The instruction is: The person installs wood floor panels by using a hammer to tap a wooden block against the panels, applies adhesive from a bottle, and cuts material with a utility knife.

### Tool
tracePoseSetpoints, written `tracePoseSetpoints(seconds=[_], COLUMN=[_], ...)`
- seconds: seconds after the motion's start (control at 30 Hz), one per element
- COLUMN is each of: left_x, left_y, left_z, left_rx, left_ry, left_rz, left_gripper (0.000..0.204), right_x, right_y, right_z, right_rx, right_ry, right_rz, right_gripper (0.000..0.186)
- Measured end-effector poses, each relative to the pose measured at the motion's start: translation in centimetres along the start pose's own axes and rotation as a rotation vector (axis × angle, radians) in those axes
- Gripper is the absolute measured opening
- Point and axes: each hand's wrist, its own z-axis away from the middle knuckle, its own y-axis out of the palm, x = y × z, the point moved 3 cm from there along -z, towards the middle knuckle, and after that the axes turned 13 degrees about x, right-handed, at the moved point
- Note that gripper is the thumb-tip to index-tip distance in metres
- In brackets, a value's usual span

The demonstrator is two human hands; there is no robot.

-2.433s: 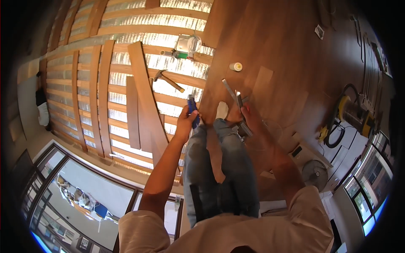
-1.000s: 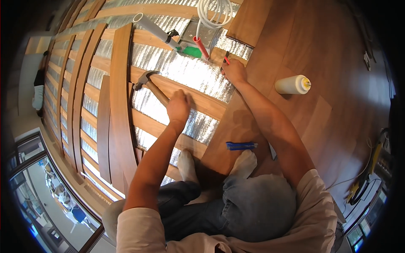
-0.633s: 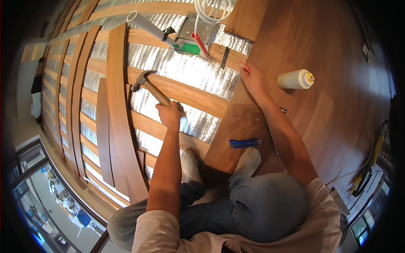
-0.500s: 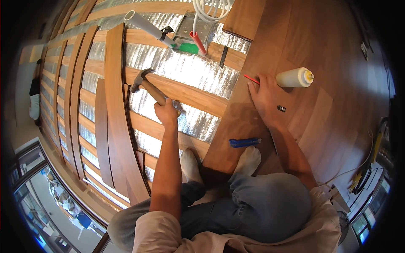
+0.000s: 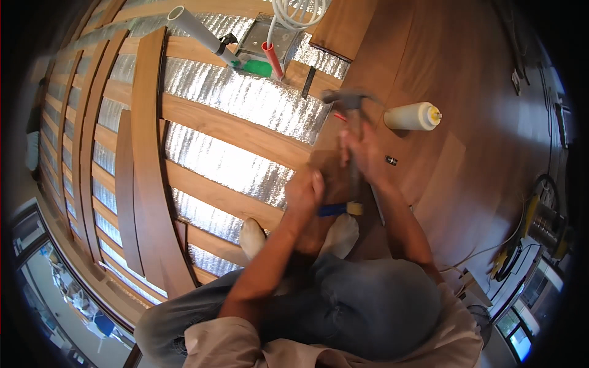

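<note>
Head view: gripping a hammer (image 5: 353,113) by its handle in the right hand (image 5: 364,152), blurred with motion, above the laid floorboards (image 5: 442,196), between bottle and opposite fist. Red tip of a slim stick (image 5: 339,116) just beside those fingers; cannot tell how held. Curling the left hand (image 5: 304,189) into a fist, just left of the handle and apart from it; cannot see anything inside. Near the handle's lower end, a blue tool (image 5: 332,210) on the boards.

Just right of the hammer, a cream squeeze bottle (image 5: 410,116), nozzle pointing right; cannot tell contents or fill level. Farther up, among wooden battens (image 5: 236,122) and silver foil (image 5: 227,86), a grey floor box (image 5: 253,42), partly under a coil of white cable (image 5: 299,13); cannot make out the inside. Beside it, a red tube (image 5: 272,59), with white cable leading up out of its mouth. Farther left, a tilted grey pipe (image 5: 195,29), open-mouthed; cannot tell what, if anything, inside.
</note>
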Motion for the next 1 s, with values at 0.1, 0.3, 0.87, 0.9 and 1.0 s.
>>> tracePoseSetpoints(seconds=[0.1, 0.3, 0.87, 0.9, 1.0], left_x=[3.5, 7.0, 8.8, 9.0, 9.1], left_y=[-1.4, 0.8, 2.6, 2.9, 3.2], left_z=[-7.7, -17.5, -18.1, -18.0, -17.8], left_rx=[-0.166, 0.028, -0.365, -0.364, -0.392], left_ry=[-0.023, 0.065, -0.075, -0.1, -0.093], left_rz=[-0.294, -0.557, -0.252, -0.236, -0.252], left_gripper=[0.012, 0.025, 0.01, 0.009, 0.011], right_x=[2.2, 1.4, 0.2, 1.4, 2.4], right_y=[-1.8, -2.3, -1.8, -1.4, -0.8], right_z=[1.0, 2.9, -0.7, -1.4, -2.4], right_rx=[-0.142, -0.207, -0.065, -0.036, 0.008], right_ry=[0.008, 0.041, 0.083, -0.01, -0.027], right_rz=[0.068, 0.106, 0.254, 0.302, 0.35], right_gripper=[0.021, 0.019, 0.025, 0.028, 0.036])
